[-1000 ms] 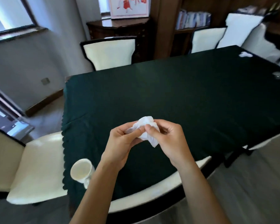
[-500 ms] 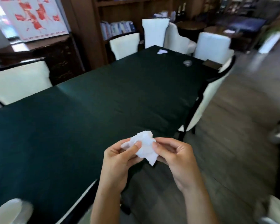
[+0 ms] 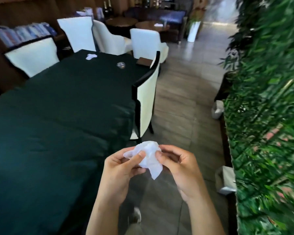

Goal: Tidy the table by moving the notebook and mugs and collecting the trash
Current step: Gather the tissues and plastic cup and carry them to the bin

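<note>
Two hands hold one bit of trash. My left hand (image 3: 120, 164) and my right hand (image 3: 180, 165) both pinch a crumpled white tissue (image 3: 148, 157) between them. My left thumb presses on its front, and my right fingertips (image 3: 159, 155) nip its other side. The other fingers are curled in. The tissue is soft, thin and wrinkly, with one pointy corner hanging down. It is up in the air, just off the edge of the table (image 3: 58, 124), over the floor.

More trash is far from my hands, at the other end of the table. I see another white tissue (image 3: 91, 56) lying flat there, and near it a small clear crumpled thing (image 3: 120, 65) that looks shiny, like plastic wrap. A brown notebook (image 3: 143, 61) lies at the far corner, just past them. All three are ahead of me and a bit to the left, so I think my left hand is on the nearer side. I would have to walk along the table to get them.

The tablecloth is dark green and looks smooth. A white chair (image 3: 146, 99) with a black frame stands beside it.
</note>
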Demonstrator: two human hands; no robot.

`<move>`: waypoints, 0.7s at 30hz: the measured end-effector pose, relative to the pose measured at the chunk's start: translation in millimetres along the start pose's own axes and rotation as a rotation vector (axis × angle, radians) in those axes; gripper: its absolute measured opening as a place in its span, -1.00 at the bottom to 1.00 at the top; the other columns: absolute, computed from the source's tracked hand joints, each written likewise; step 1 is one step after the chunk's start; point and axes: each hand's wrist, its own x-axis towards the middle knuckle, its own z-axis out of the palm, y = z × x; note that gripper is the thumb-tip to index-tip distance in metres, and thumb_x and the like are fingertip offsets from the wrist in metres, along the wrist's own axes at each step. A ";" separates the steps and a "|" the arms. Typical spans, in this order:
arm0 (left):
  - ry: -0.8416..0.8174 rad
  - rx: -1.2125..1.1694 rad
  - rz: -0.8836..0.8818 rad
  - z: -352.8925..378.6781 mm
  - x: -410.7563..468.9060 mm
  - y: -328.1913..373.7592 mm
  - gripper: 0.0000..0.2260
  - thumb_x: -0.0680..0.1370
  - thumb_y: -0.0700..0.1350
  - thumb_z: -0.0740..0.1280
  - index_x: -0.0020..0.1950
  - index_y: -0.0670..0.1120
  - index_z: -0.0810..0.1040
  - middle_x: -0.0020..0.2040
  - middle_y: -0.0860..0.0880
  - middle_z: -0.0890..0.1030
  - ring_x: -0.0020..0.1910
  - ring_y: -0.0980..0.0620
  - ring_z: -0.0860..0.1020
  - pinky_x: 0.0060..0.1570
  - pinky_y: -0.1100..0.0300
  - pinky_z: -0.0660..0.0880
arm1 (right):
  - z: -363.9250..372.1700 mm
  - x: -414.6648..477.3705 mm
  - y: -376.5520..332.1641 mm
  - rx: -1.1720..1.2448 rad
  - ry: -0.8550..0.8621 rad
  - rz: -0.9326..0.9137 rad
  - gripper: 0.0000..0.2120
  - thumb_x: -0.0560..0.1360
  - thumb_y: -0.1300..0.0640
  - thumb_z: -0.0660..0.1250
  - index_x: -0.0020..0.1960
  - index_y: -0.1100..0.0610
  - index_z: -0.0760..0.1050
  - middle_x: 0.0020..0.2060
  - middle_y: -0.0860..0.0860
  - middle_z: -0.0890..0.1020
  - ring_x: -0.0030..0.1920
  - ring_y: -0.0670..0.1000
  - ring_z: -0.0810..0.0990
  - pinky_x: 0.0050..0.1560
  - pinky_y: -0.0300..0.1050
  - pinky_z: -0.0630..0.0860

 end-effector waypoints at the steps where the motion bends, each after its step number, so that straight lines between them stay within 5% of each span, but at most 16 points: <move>1: -0.014 0.008 -0.004 7.4 13.2 0.5 -0.80 0.44 -0.15 0.58 0.01 -0.20 0.76 -0.14 -0.19 0.77 -0.20 -0.06 0.71 -0.25 0.21 0.62 | -4.9 10.4 -2.6 0.009 0.022 0.004 -0.87 0.56 0.26 0.44 0.06 0.14 0.72 -0.08 0.07 0.81 -0.06 0.03 0.78 -0.10 -0.15 0.67; 6: -0.106 0.063 0.005 40.6 90.6 7.8 -0.81 0.43 -0.11 0.52 -0.02 -0.17 0.79 -0.16 -0.21 0.76 -0.23 -0.08 0.71 -0.24 0.18 0.63 | -21.6 73.2 -23.1 0.023 0.039 -0.006 -0.69 0.47 -0.05 0.49 0.13 0.09 0.71 -0.02 0.07 0.81 0.03 0.10 0.79 0.02 -0.01 0.69; 11: -0.202 0.053 -0.028 67.0 185.5 30.9 -0.84 0.46 -0.12 0.50 -0.03 -0.16 0.79 -0.17 -0.19 0.76 -0.22 -0.05 0.71 -0.25 0.19 0.62 | -25.7 161.5 -51.1 -0.028 0.117 -0.065 -0.92 0.46 0.21 0.56 -0.05 0.12 0.75 -0.12 0.08 0.81 -0.10 0.05 0.78 -0.05 -0.02 0.66; 21: -0.283 0.015 -0.074 118.2 347.7 75.5 -0.77 0.46 -0.13 0.49 0.03 -0.24 0.77 -0.09 -0.26 0.76 -0.16 -0.11 0.73 -0.17 0.13 0.67 | -27.8 316.3 -97.4 0.039 0.263 -0.123 -0.88 0.46 0.32 0.52 -0.11 0.12 0.77 -0.14 0.13 0.81 -0.10 0.09 0.78 0.07 0.08 0.67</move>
